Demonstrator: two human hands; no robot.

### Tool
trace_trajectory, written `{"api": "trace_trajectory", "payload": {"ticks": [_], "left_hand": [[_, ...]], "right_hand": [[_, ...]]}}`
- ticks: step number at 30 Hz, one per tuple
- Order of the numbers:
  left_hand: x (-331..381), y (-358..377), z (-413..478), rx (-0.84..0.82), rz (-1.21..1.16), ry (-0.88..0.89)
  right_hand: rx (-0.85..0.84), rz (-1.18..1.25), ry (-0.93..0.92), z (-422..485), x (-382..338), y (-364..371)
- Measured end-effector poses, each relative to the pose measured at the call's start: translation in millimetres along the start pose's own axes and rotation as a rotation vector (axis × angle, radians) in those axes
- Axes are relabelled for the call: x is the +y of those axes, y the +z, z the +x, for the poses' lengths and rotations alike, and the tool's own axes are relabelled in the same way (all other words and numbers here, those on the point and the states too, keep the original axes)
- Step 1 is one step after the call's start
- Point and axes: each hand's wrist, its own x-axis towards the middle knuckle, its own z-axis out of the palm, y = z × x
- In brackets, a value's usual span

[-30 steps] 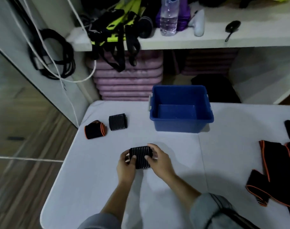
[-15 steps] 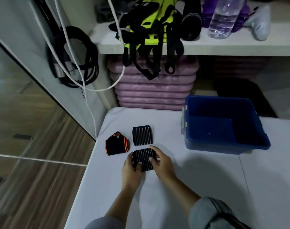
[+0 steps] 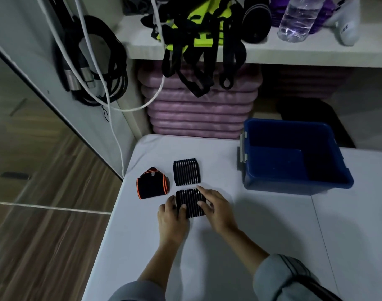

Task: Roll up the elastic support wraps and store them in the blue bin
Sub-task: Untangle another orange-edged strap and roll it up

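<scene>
Presently, the deep blue plastic bin [image 3: 283, 185] stands beyond the right hand [image 3: 216, 207], well apart. The left hand [image 3: 171, 216] and right hand clamp a ribbed black rolled wrap [image 3: 191, 202] between them on the white table [image 3: 261, 235]. Rolling looks finished; next, carry it rightward into the bin.

Only legible text: dark letters on white object [image 3: 346, 29] at right end of shelf [image 3: 294, 55], reading roughly "RS". Letters partly blurred, start of the word turned out of sight, no full word or brand made out. Small grey tag [image 3: 152, 174] on top of orange-trimmed rolled wrap [image 3: 152, 184] at left of worktop [image 3: 229, 246]: too small to read. Black marks on yellow-green strap bundle [image 3: 202, 29] hanging over shelf edge: blurred, not readable as letters.
</scene>
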Motion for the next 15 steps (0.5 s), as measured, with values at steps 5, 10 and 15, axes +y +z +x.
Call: {"api": "trace_trajectory", "payload": {"ticks": [5, 10, 15], "left_hand": [[-1, -5, -9, 0.029, 0.024, -0.013], [0, -9, -35, 0.098, 0.198, -0.007], [0, 6, -77, -0.048, 0.396, 0.203]], "right_hand": [[0.055, 0.025, -0.017, -16, 2, -7], [0.118, -0.066, -0.002, -47, 9, -24], [0.163, -0.248, 0.034, -101, 28, -54]]}}
